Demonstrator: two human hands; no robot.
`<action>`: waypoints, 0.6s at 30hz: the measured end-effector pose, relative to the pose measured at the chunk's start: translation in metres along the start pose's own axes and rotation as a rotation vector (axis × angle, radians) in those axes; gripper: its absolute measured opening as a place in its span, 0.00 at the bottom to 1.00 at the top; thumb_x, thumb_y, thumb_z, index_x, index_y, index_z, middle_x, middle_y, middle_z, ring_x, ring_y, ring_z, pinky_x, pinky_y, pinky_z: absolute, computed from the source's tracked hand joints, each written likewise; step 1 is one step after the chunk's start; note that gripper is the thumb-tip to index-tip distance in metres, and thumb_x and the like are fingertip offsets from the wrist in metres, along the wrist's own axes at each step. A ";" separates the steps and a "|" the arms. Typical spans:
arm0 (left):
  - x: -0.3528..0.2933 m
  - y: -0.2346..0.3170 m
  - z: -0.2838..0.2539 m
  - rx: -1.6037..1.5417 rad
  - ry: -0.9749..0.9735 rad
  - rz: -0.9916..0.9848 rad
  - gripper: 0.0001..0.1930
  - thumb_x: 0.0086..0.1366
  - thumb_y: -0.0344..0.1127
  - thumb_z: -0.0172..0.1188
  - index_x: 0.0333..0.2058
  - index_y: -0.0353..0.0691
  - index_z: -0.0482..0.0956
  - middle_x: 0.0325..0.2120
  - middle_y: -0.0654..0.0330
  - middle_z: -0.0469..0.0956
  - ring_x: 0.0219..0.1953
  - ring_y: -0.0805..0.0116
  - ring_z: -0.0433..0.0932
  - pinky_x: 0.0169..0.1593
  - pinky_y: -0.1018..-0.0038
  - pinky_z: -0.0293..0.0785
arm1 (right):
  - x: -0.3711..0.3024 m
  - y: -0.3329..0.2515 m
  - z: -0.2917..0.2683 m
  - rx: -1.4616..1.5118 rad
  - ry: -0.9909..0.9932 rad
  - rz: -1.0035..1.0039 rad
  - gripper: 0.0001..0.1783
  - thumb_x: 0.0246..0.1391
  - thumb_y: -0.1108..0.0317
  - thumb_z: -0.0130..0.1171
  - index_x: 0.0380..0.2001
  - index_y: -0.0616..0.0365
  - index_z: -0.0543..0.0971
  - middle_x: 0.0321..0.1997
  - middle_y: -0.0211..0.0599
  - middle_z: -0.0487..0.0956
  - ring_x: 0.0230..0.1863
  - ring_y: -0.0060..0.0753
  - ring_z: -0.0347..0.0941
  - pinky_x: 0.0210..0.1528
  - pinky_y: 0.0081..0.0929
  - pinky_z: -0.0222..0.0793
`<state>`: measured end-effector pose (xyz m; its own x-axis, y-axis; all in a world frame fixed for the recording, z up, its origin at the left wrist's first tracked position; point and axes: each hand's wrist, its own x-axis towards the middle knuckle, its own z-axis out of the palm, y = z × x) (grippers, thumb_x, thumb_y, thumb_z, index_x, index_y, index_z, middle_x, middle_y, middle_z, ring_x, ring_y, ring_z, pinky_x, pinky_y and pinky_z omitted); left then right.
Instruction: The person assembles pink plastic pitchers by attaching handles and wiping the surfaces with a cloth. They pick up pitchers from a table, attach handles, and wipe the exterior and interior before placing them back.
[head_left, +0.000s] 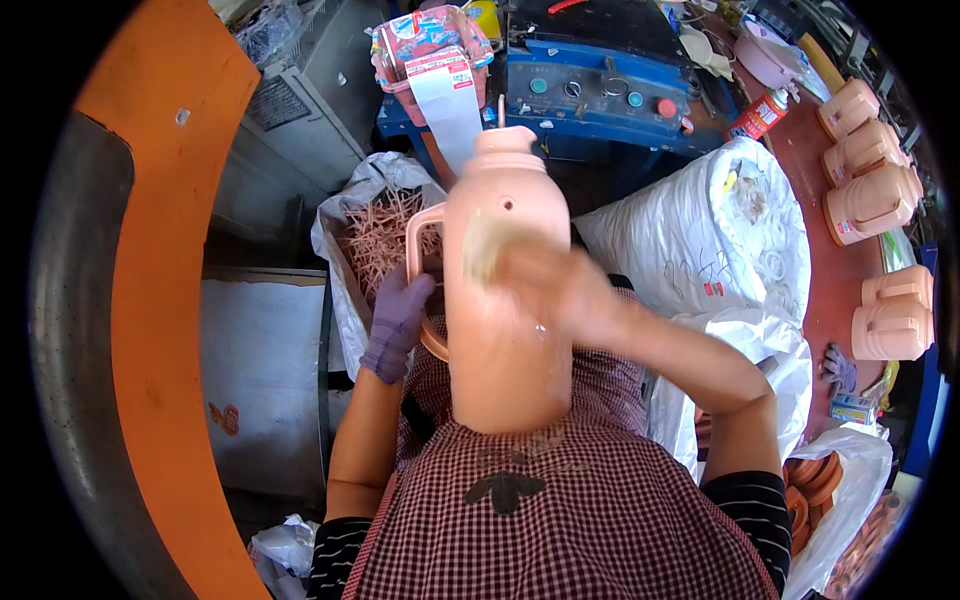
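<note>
A tall pink plastic jug (508, 375), like a vacuum flask's outer shell, stands against my checked apron, with its neck pointing away from me. On its left side is a looped handle; a small dark hole shows below the neck. My left hand (395, 325), in a purple glove, is closed around the handle. Smeared by motion, my bare right hand (565, 285) is at the jug's upper body. Under its fingers is a pale yellowish pad (482, 248), pressed on the jug's wall; its exact kind is too blurred to make out.
Behind the jug stands a blue machine (600, 95) with buttons. A pink basket (435, 85) sits at its left. A white sack (350, 210) holds thin pink plastic scraps. To the right are a bulky white sack (690, 235) and a reddish table (800, 190) bearing several pink jugs (872, 205).
</note>
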<state>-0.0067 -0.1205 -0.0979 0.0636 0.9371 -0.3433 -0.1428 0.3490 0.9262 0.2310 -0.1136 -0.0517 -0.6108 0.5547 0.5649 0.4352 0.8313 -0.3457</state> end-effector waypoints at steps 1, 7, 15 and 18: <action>0.004 -0.008 -0.006 0.005 0.007 0.018 0.15 0.57 0.25 0.47 0.43 0.29 0.75 0.33 0.57 0.79 0.31 0.71 0.78 0.39 0.76 0.78 | -0.021 -0.015 0.008 -0.025 -0.006 -0.166 0.16 0.42 0.70 0.58 0.39 0.57 0.80 0.44 0.39 0.77 0.47 0.43 0.76 0.41 0.33 0.78; 0.016 -0.026 -0.018 0.098 -0.018 0.037 0.15 0.56 0.26 0.47 0.41 0.29 0.76 0.28 0.58 0.78 0.27 0.72 0.77 0.32 0.76 0.75 | -0.052 -0.073 -0.003 0.277 -0.291 -0.057 0.15 0.41 0.69 0.55 0.36 0.58 0.78 0.41 0.35 0.76 0.47 0.36 0.75 0.48 0.30 0.75; 0.008 -0.012 -0.008 0.028 -0.064 0.040 0.16 0.55 0.26 0.46 0.41 0.29 0.76 0.28 0.58 0.78 0.25 0.73 0.75 0.30 0.77 0.74 | 0.010 -0.007 -0.012 -0.066 0.040 0.010 0.14 0.48 0.69 0.55 0.40 0.58 0.78 0.39 0.36 0.75 0.43 0.42 0.73 0.43 0.36 0.72; 0.012 -0.017 -0.012 -0.016 -0.030 0.056 0.17 0.55 0.25 0.46 0.42 0.29 0.76 0.28 0.59 0.78 0.25 0.73 0.75 0.30 0.78 0.73 | -0.038 -0.066 0.005 0.384 -0.377 0.138 0.12 0.52 0.71 0.51 0.41 0.57 0.77 0.39 0.44 0.74 0.45 0.46 0.73 0.47 0.40 0.70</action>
<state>-0.0150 -0.1152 -0.1195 0.0848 0.9545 -0.2859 -0.1624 0.2963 0.9412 0.2219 -0.1894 -0.0536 -0.7904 0.5747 0.2122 0.2986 0.6638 -0.6857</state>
